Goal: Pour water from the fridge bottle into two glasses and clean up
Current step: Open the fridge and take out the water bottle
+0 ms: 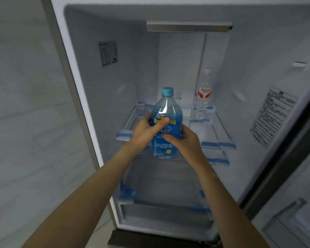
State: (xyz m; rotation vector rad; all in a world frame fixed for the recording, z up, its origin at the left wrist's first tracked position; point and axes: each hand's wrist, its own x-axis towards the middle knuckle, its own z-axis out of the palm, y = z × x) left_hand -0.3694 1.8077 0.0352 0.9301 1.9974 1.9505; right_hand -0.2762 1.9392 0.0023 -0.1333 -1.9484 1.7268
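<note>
Both hands clasp blue bottle [166,122], upright at fridge shelf [220,145] front: left hand [147,130] grasps higher, right hand [184,140] lower; small clear bottle [201,99] behind right.

- Left hand [147,129] and right hand [184,140] are both bare, with no rings visible.
- Both forearms are uncovered to the frame's bottom edge.
- Short, plain nails, as far as the soft focus lets one judge.
</note>
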